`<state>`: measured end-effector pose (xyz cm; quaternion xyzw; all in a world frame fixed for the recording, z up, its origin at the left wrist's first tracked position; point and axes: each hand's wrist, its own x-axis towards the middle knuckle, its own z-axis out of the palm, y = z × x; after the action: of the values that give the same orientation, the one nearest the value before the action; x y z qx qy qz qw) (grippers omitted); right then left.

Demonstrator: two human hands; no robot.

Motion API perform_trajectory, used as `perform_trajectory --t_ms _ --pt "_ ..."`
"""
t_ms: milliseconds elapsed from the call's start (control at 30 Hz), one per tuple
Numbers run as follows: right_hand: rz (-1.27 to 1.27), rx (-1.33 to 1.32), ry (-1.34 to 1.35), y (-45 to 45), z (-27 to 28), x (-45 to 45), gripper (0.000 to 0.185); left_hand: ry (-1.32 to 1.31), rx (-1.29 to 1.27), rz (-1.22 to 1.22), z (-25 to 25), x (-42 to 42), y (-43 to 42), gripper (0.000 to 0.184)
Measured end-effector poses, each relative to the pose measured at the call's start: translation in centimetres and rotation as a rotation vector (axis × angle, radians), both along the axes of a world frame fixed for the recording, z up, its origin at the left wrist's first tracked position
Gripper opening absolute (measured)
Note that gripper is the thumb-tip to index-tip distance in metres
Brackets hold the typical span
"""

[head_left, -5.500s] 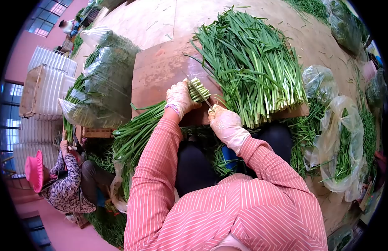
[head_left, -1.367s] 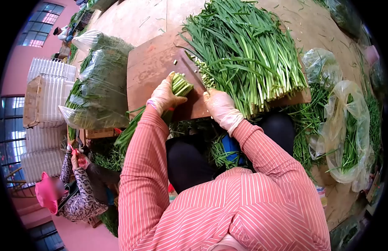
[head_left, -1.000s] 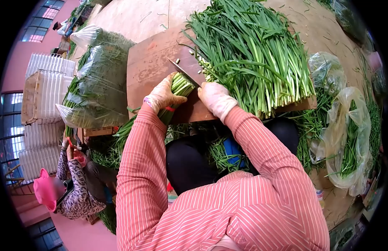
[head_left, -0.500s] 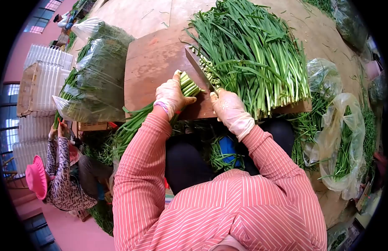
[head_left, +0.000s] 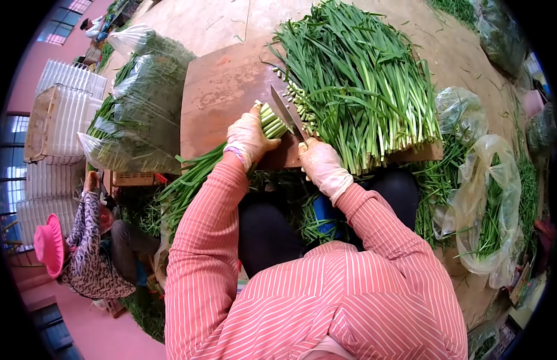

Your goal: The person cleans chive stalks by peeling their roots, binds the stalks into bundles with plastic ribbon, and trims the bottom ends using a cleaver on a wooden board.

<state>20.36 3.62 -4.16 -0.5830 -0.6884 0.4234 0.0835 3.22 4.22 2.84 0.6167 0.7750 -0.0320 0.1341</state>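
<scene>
My left hand (head_left: 249, 137), in a pale glove, is closed round a bunch of long green leafy stalks (head_left: 272, 125). The pale cut ends point up and right, and the leaves trail below my wrist. My right hand (head_left: 323, 163), also gloved, grips a knife (head_left: 287, 113) whose blade slants up and left, just right of the bunch's ends. Short cut stem pieces (head_left: 299, 102) lie beyond the blade. A large pile of the same greens (head_left: 362, 90) covers the right side of the brown board (head_left: 215, 84).
A clear plastic bag of greens (head_left: 143, 108) stands left of the board, with white crates (head_left: 65, 111) behind it. A co-worker in a pink hat (head_left: 49, 245) sits at the lower left. More plastic bags (head_left: 491, 204) and loose greens lie on the right.
The knife has shifted slightly right and down, its blade now steeper and nearer the ends of the bunch. My left hand has barely moved. The co-worker's arms and hat have shifted.
</scene>
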Motion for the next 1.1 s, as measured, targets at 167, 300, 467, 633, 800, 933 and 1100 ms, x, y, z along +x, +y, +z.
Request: perform_trajectory --t_ms 167,300,467,633,800,933,1100 --pt "-0.091 -0.201 0.117 1.4 1.8 0.5 0.036 -0.391 0.121 -0.012 1.2 -3.9 -1.3 0.091" --pt "-0.220 -0.539 0.434 1.8 1.2 0.2 0.033 -0.775 0.285 0.006 3.9 -6.1 -4.8 0.084" --pt "0.005 0.305 -0.103 0.6 1.2 0.1 0.046 -0.935 0.451 0.087 6.2 -6.6 -8.8 0.081" --pt "0.234 0.843 0.185 -2.2 9.5 -2.0 0.062 -1.059 0.520 0.059 7.2 -4.6 -10.7 0.082" --pt "0.378 1.035 -0.021 -4.0 10.2 -4.4 0.057 -1.068 0.566 -0.003 7.8 -3.4 -12.1 0.079" --pt "0.419 1.095 0.292 -4.3 11.6 -2.7 0.033 -1.010 0.612 -0.024 7.6 -3.0 -13.4 0.078" --pt "0.307 0.442 0.495 -1.6 13.7 1.6 0.047 -1.040 0.745 0.014 7.5 -3.0 -15.1 0.076"
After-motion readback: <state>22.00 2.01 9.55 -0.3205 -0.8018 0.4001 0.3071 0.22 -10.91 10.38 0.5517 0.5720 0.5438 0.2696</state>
